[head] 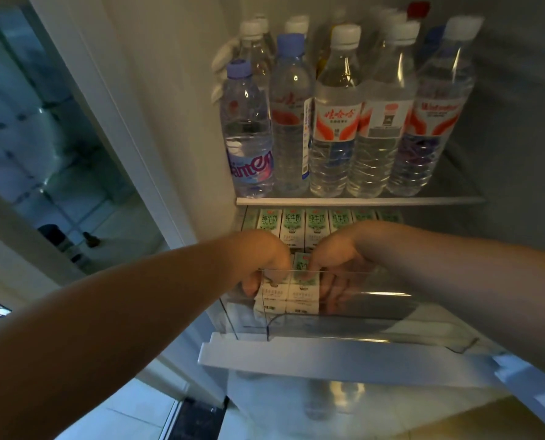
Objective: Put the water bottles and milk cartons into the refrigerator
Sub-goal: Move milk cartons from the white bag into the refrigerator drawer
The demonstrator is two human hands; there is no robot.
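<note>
A home kitchen: open refrigerator (169,128) above tiled floor (131,414).

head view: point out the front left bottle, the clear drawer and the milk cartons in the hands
front left bottle (247,134), head view, middle of its clear body
clear drawer (392,300), head view, its front wall
milk cartons (302,263), head view, top of one above the drawer rim

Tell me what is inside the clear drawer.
A stack of milk cartons, held between the left hand and right hand. The hands cover whatever lies behind the stack.
</note>
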